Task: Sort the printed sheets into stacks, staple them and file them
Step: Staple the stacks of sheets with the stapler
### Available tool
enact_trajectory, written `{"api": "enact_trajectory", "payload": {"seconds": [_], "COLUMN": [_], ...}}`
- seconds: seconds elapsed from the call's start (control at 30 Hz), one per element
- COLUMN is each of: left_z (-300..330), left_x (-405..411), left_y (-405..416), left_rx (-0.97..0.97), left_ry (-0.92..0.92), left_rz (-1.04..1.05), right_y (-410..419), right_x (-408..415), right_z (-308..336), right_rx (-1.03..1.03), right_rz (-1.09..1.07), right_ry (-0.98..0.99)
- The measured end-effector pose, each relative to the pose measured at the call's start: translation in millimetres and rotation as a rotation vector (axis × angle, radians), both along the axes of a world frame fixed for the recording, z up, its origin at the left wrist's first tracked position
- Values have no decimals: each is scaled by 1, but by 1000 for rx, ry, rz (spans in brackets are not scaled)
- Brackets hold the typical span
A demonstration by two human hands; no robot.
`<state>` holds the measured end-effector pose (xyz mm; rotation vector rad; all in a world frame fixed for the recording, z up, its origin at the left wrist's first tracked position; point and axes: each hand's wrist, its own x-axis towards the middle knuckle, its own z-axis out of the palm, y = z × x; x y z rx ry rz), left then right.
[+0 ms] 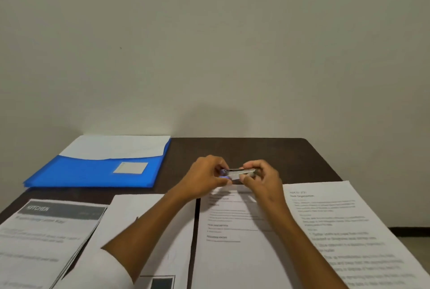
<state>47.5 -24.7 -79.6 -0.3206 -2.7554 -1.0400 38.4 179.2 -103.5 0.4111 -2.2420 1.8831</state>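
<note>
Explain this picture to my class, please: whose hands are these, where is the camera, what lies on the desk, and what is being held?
There is no machine here. A person wears a camera on the head, looking forward and down, so you see their own two arms reaching out. The left hand and right hand together hold a small stapler above the dark table, each pinching one end. On the table lie printed sheets in separate stacks: one headed KITCHEN at the left, a mostly blank one beside it, a middle stack under the hands, and one at the right. A blue folder with paper tucked inside lies at the far left, by the wall.
</note>
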Motion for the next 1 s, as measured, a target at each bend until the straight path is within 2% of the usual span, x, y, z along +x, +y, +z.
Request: {"api": "enact_trajectory", "payload": {"seconds": [0.13,0.27,0.47,0.63,1.0], "left_z": [-15,-27,-33,-37,-50], "left_x": [-36,-62,-86,-106,-136], "left_y": [-15,-34,-56,-66,-72], "left_rx": [-99,-82,28,43,-150], "left_ry": [12,31,33,17,-38], "left_rz": [122,202,255,277,346], "right_y": [-28,-56,-82,-95,-107], "right_x": [-46,-82,-112,-134,-169], "right_z": [-7,-14,-18,-22,-43], "right_rx": [286,433,396,388,427], "right_rz": [-87,-76,-60,-61,-96], "right_ry": [24,23,85,112,174]}}
